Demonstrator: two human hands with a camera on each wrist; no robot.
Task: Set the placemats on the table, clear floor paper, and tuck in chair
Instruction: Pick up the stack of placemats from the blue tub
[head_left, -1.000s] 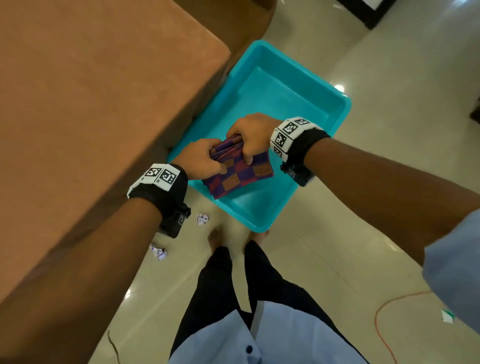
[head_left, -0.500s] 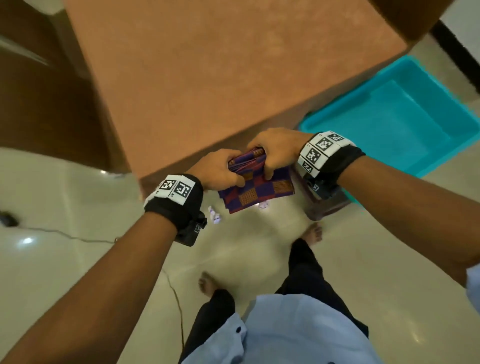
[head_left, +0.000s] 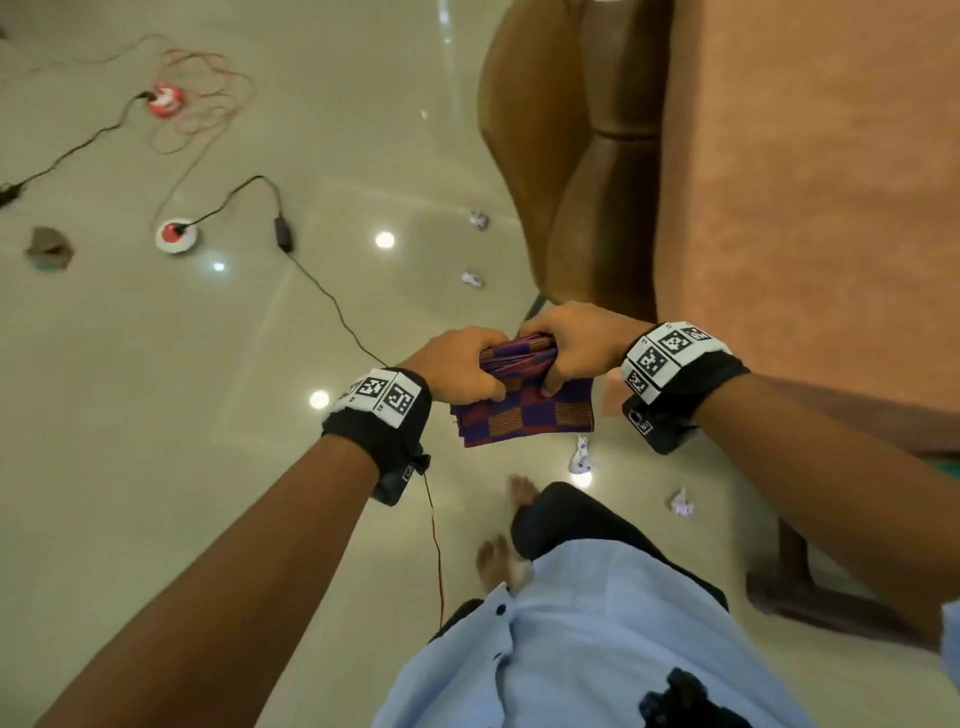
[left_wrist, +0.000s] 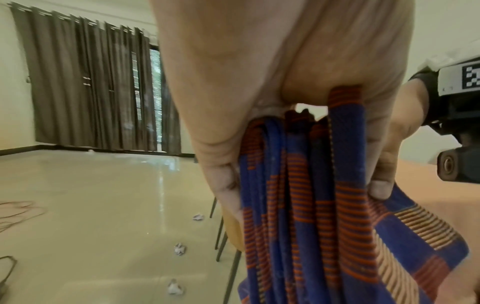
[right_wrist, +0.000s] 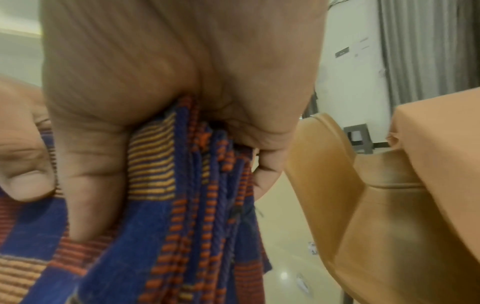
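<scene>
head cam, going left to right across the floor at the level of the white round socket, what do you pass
brown scrap → white round socket → black adapter → crumpled paper ball → chair → table

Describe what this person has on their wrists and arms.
The left wristband and right wristband are black straps topped with white tags printed with black square codes. A small black camera hangs under each. The forearms are unsleeved. The shirt is light blue with dark buttons.
</scene>
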